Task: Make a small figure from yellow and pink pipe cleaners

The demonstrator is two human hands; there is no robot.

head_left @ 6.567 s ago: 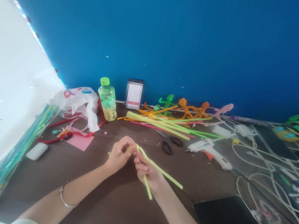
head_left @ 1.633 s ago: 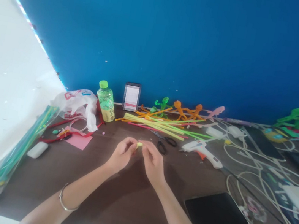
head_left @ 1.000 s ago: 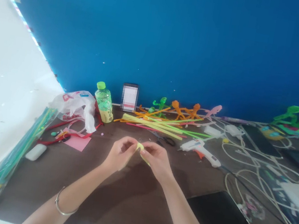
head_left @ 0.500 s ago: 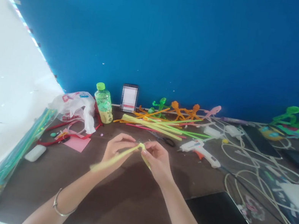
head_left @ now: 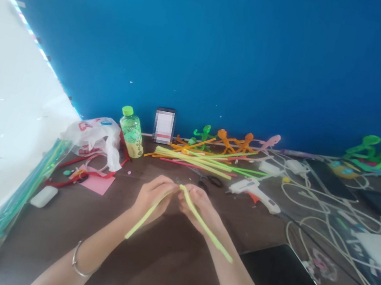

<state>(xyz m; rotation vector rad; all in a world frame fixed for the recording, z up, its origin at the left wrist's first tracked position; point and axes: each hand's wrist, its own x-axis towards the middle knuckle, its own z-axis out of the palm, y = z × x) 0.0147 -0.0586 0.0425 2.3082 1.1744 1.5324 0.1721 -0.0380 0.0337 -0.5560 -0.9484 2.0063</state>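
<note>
A pale yellow pipe cleaner (head_left: 206, 225) is pinched between my two hands above the middle of the table. One length slants down over the left hand, and a longer one falls across the right wrist. My left hand (head_left: 154, 197) is closed, its fingertips at the bend. My right hand (head_left: 197, 205) closes from the other side, thumb and fingers together near the same spot. The fingertips hide the point where the lengths meet, so I cannot tell whether they are twisted. Behind the hands lies a pile of yellow, green and orange pipe cleaners (head_left: 194, 160).
A white glue gun (head_left: 257, 193) and scissors (head_left: 213, 181) lie beyond my right hand; a dark tablet (head_left: 279, 276) and tangled cables (head_left: 312, 223) are right. Left are a bottle (head_left: 132, 132), plastic bag (head_left: 97, 136) and bagged pipe cleaners (head_left: 25, 192). Pipe-cleaner figures (head_left: 226, 141) line the blue wall.
The yellow pipe cleaner has swung: a long length now lies over my right wrist, and the left length hangs more steeply. Both hands have dropped slightly, fingers more tightly together.
</note>
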